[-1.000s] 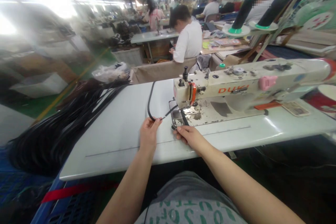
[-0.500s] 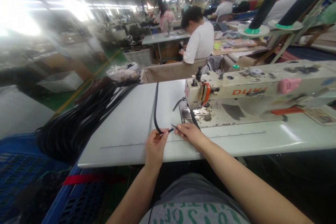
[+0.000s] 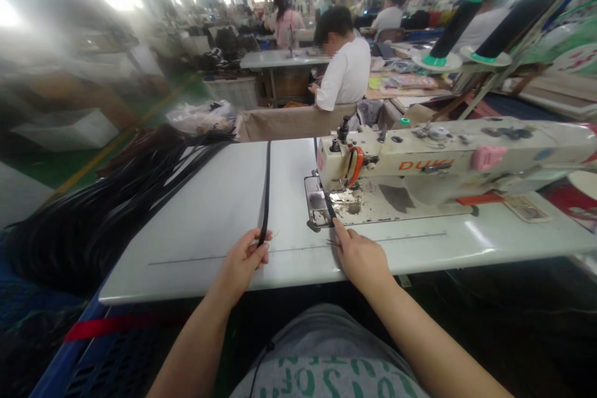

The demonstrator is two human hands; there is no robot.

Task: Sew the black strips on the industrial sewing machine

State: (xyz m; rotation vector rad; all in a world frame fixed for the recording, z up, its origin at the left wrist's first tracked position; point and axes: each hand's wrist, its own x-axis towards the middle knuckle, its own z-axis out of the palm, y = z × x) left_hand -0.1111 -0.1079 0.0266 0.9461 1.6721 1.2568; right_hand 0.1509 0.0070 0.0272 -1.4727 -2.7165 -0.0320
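My left hand [image 3: 245, 256] pinches the near end of a black strap [image 3: 267, 193], which runs away from me over the white table to its far edge. A fine loose thread sticks out beside those fingertips. My right hand [image 3: 361, 256] is closed around thread snips [image 3: 332, 242], with only two thin points showing. Its index finger presses on another black strap [image 3: 329, 204] at the needle area of the sewing machine [image 3: 387, 161]. That strap's far part shows behind the machine head.
A ruler line [image 3: 298, 250] crosses the white table [image 3: 209, 211]. Bundled black straps [image 3: 93, 211] hang over its left edge above a blue basket [image 3: 69, 348]. Thread cones [image 3: 454, 28] stand at the back right. A person in a white shirt [image 3: 347, 71] sits beyond a fabric-lined bin [image 3: 280, 124].
My hands have moved apart, the left one drawing its strap end to the left and nearer. My right hand has left that end and touches the strap at the machine. The view has shifted slightly.
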